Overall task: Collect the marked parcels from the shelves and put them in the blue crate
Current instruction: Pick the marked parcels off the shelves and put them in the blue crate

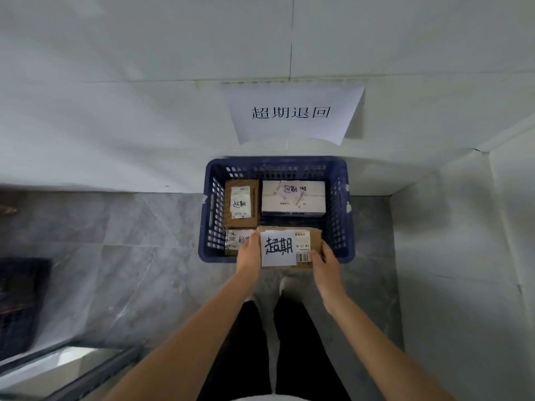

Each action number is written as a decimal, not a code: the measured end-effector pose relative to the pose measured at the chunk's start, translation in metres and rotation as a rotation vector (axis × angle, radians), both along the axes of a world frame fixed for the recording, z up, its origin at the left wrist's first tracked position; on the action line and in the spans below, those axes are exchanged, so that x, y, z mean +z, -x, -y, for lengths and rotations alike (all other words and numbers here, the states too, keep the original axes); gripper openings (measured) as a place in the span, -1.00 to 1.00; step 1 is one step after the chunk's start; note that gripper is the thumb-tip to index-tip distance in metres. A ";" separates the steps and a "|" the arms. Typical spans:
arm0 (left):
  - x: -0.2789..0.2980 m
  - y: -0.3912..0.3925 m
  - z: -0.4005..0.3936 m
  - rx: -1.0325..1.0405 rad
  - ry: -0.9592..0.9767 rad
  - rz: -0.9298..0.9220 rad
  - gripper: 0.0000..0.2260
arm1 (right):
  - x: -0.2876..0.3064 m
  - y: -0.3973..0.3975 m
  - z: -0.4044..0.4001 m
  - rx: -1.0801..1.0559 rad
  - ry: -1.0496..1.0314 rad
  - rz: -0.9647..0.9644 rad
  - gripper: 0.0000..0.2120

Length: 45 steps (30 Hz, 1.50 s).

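Blue plastic crate (276, 164) with perforated walls stands on the grey marble-pattern floor (115, 256), its far rim close against the white wall (144, 125). A paper sign (292, 114) with printed characters hangs on that wall directly above the crate.

Both hands hold a brown cardboard parcel (315, 237) at the crate's near edge. The parcel carries a white handwritten label (278, 248) and a barcode sticker at its right. The left hand (248, 256) grips the parcel's left side, fingers curled round that edge. The right hand (324, 263) grips the near right corner, thumb on top. The parcel's near edge overhangs the crate's near rim; its far part lies over the interior.

Inside the crate: a brown box (241, 202) with a marked label at far left, a white box (293, 198) at far right, and a third marked parcel (236, 240) at near left, partly covered by the left hand. A dark strip of bare crate bottom shows between the white box and the held parcel.

Open floor lies left of the crate. A white panel (463, 256) closes off the right side, near the crate's right wall. A dark blurred object (20, 299) sits at the left frame edge, well apart.
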State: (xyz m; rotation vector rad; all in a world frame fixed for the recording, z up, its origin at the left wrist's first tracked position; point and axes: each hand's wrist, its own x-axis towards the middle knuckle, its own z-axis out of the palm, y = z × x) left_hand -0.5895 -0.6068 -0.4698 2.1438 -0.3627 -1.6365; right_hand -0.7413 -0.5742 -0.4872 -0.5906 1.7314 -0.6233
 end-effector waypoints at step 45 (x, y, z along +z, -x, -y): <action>-0.107 -0.048 0.098 -0.764 0.223 0.706 -0.50 | -0.119 -0.045 0.168 0.793 0.368 -0.479 -0.50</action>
